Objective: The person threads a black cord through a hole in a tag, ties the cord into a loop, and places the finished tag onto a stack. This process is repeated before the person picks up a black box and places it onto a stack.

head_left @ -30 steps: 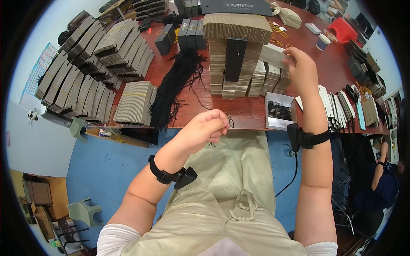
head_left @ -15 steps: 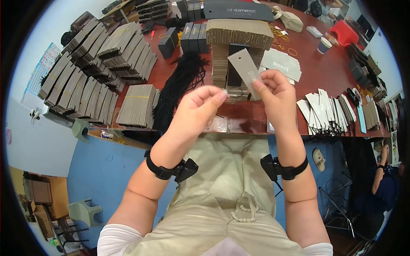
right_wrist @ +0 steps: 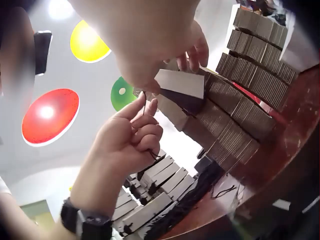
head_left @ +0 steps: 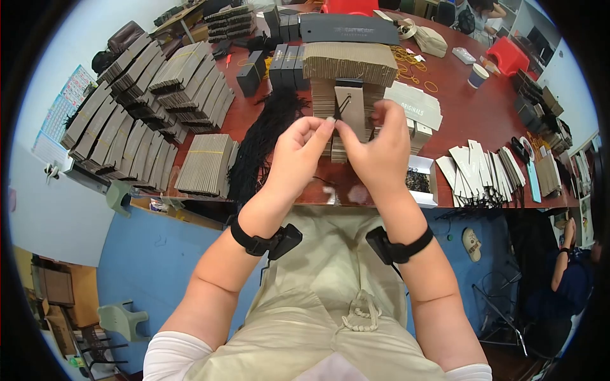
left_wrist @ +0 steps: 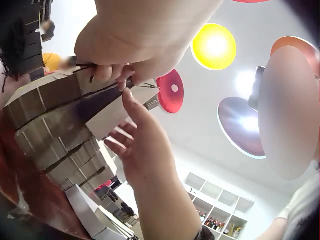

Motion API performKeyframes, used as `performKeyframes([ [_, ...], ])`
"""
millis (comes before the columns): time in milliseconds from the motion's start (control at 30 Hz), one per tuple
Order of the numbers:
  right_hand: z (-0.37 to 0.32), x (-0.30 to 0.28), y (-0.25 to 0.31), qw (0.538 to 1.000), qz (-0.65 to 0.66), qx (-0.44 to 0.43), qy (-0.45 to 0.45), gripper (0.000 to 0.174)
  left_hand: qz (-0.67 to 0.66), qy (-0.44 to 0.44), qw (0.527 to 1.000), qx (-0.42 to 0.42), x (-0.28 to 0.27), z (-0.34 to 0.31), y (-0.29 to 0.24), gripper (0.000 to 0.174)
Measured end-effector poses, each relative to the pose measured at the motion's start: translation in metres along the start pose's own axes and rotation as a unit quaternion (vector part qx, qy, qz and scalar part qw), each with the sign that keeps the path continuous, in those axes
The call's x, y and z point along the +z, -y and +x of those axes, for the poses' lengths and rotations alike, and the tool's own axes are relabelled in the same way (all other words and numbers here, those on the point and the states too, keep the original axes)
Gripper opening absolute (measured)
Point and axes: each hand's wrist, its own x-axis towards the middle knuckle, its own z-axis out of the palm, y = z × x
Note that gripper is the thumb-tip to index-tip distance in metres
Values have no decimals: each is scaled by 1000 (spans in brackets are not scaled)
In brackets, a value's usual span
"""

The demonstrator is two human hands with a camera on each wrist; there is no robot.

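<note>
My left hand [head_left: 297,151] pinches a thin black cord [head_left: 344,105] between thumb and forefinger, its other fingers curled. Thumb tip to thumb tip with it, my right hand [head_left: 381,152] pinches the same cord while its remaining fingers stand loosely apart. A pale grey hang tag [head_left: 354,113] is just beyond the hands, the cord passing at the hole in its upper end. In the left wrist view the tag [left_wrist: 111,118] lies slanted near the right fingers. Behind it stands a dark upright piece [right_wrist: 184,101], leaning at the tall stack of grey-brown tags [head_left: 348,62].
Loose black cords [head_left: 264,143] lie in a heap on the left. Bundled tag stacks [head_left: 206,164] fill the table's left side. A white box of small black pieces [head_left: 429,190], finished-looking white tags [head_left: 473,166], scissors [head_left: 526,150] and a paper cup [head_left: 478,75] are on the right.
My right hand fetched a tag from the stack at the right and brought it in to my left hand. Now both hands meet at the cord, with the tag beyond them.
</note>
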Motion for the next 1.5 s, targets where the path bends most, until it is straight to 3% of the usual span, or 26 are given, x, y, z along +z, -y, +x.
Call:
performKeyframes([
  [67, 5, 12, -1, 999, -29, -30, -30, 48, -20, 15, 1000, -16, -4, -7, -1, 18],
  [200, 1, 20, -3, 998, 25, -20, -56, 35, -29, 17, 999, -1, -7, -12, -4, 16],
  [233, 0, 16, 1, 996, 53, 1, -74, 24, -26, 16, 1000, 2, -8, -13, -5, 16],
  [367, -2, 2, -1, 996, 30, -40, -69, 15, -17, 29, 999, -3, -10, -13, -6, 16],
  [567, 0, -17, -7, 991, -65, -99, -65, 16, -4, 42, 999, 7, -6, -20, -7, 14],
  [667, -4, -24, 1, 983, 164, 61, 51, 19, -8, 55, 998, 14, -5, -28, -13, 14],
  [767, -4, -36, 4, 955, 208, 142, 156, 17, -23, 61, 998, 18, -5, -33, -19, 13],
  [867, -4, -39, 3, 977, 147, 57, 144, 18, -28, 63, 998, 7, -3, -35, -24, 13],
  [967, -7, -28, -5, 995, 67, -59, 35, 18, -50, 73, 996, -9, -2, -36, -27, 14],
  [1067, -5, -35, -1, 975, 27, -121, 183, 20, -53, 85, 995, -12, -2, -35, -30, 14],
  [1100, -6, -36, 0, 967, 73, -109, 218, 16, -49, 90, 995, -7, -1, -34, -30, 14],
  [1133, -3, -35, 2, 959, 178, 4, 220, 16, -46, 90, 995, -2, -2, -35, -30, 14],
  [1200, 3, -32, 5, 874, 370, 235, 210, 18, -44, 86, 995, -20, 0, -36, -31, 14],
  [1233, 12, -33, 14, 842, 419, 280, 191, 22, -42, 88, 995, -30, 1, -36, -32, 14],
  [1333, 31, -25, 15, 779, 483, 309, 253, 21, -53, 97, 994, -26, 1, -37, -27, 14],
  [1367, 33, -23, 13, 789, 463, 303, 267, 20, -55, 96, 994, -23, 0, -36, -25, 14],
  [1467, 30, -21, 10, 727, 530, 352, 259, 19, -53, 90, 994, -21, -4, -37, -25, 13],
  [1500, 29, -20, 10, 744, 507, 352, 255, 18, -49, 89, 994, -28, -4, -37, -29, 13],
])
